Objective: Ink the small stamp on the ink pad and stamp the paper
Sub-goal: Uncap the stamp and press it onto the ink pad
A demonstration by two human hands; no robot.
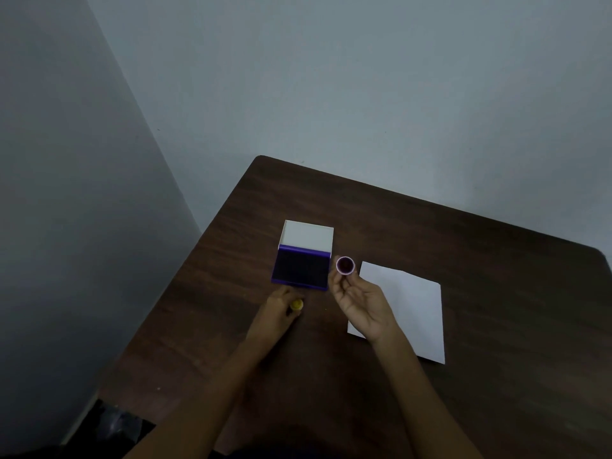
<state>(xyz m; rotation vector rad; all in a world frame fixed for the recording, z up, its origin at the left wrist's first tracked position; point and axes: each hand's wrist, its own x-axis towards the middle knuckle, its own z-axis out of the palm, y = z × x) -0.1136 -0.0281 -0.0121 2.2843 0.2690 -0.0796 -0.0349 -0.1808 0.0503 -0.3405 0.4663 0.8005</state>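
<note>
Small round stamp [345, 265] pinched at fingertips of right hand [362, 306], inked face up, between open ink pad [302, 268] and paper [410, 309]. Left hand [281, 309] closed on yellow object [297, 305]. Dark wood table [463, 260], grey walls [331, 77].

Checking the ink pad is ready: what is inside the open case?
The open ink pad shows only its dark purple inking surface, with nothing on it; the white lid stands open behind. The pad's wetness cannot be judged.

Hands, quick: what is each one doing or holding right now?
Left hand: closed on a small yellow object, resting on the table.
Right hand: fingers pinch the small round stamp, face up, between ink pad and paper.
</note>
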